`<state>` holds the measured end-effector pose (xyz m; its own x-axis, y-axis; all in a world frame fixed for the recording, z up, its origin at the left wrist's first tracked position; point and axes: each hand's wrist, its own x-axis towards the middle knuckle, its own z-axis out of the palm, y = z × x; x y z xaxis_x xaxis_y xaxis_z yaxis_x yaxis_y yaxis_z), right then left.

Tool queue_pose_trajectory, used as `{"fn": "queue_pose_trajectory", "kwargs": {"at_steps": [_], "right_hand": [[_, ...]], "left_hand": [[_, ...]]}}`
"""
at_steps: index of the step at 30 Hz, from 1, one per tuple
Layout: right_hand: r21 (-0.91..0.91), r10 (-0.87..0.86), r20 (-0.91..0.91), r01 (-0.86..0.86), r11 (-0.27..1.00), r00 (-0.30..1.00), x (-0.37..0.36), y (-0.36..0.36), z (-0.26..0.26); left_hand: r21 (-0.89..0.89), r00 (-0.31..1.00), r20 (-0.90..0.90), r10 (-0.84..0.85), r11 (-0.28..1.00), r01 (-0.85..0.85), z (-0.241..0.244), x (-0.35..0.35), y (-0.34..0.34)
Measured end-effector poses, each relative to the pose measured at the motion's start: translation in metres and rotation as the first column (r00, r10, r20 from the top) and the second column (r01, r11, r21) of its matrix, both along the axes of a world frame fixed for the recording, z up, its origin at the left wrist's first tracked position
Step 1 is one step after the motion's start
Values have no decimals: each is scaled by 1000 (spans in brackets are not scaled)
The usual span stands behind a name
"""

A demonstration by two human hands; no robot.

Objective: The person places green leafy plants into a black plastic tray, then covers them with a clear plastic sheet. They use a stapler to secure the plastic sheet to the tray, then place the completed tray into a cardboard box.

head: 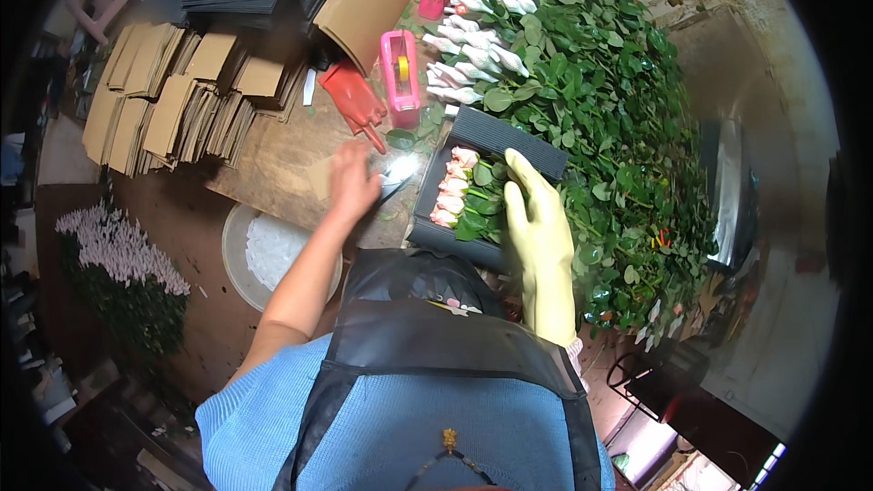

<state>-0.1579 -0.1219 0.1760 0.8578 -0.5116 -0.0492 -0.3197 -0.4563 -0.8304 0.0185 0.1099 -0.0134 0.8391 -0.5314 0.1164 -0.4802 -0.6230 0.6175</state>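
In front of me lies a black corrugated cardboard wrap (508, 140) with a row of pale pink roses (450, 194) and their green leaves inside. My right hand (542, 221), in a pale yellow rubber glove, rests over the leaves and stems with its fingers apart. To the left, my bare left hand (352, 181) is motion-blurred over the wooden table (273, 150). Beside its fingertips is a shiny object (399, 174), blown out by glare, that I cannot identify. A small cardboard piece (318, 177) lies under or beside the fingers; any grip is unclear.
A red rubber glove (353, 99) and pink tape dispensers (402, 78) sit beyond. Many net-sleeved rose stems (586, 68) fill the right. Folded cardboard stacks (170, 102) stand left. A tub of white pieces (235, 252) and more wrapped flowers (123, 252) are below the table edge.
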Motion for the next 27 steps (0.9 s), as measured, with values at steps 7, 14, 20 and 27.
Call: {"fn": "queue_pose_trajectory", "kwargs": {"at_steps": [7,14,20,27], "right_hand": [[15,11,-22,-11,1000,1000,-18,13,6],[513,-43,-106,92,853,993,-24,29,9],[667,22,-285,182,722,958,-10,3,-26],[641,87,-412,220,735,907,-2,-37,-81]], "left_hand": [[514,998,9,-62,856,49,-9,37,62],[-179,951,-309,34,980,-93,91,14,22],[-532,797,-427,-427,831,160,112,-68,-49],[-224,870,-112,-479,866,448,106,-12,-68]]}}
